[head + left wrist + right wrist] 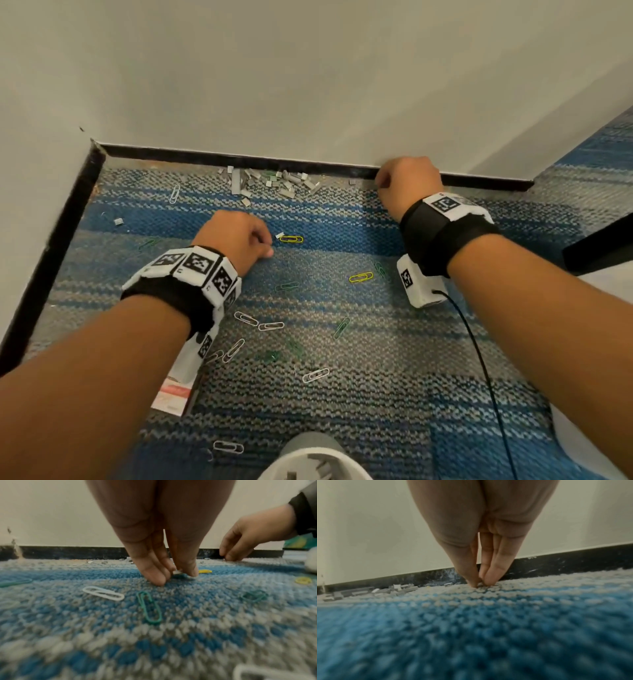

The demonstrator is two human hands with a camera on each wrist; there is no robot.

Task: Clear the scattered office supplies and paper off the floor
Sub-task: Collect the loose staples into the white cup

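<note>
Two hands are down on the blue-and-grey carpet [376, 394]. Nearest, at the bottom edge of the head view, sits a white cup [313, 462] with a few staple bits inside, and a small red-and-white box [174, 394] lies lower left under the forearm. Loose paper clips [315, 375] in white, green and yellow are scattered over the middle of the frame. Mid-left, the left hand [236, 240] has its fingertips pinched on a small staple piece [177, 572] right on the carpet, just beside a yellow clip [291, 238]. Farther up right, the right hand [407, 185] is by the black baseboard [205, 158], fingertips [489, 580] pressed together into the pile; can't tell if anything's actually between them. A pile of staples [270, 181] sits along the baseboard, top centre.
</note>
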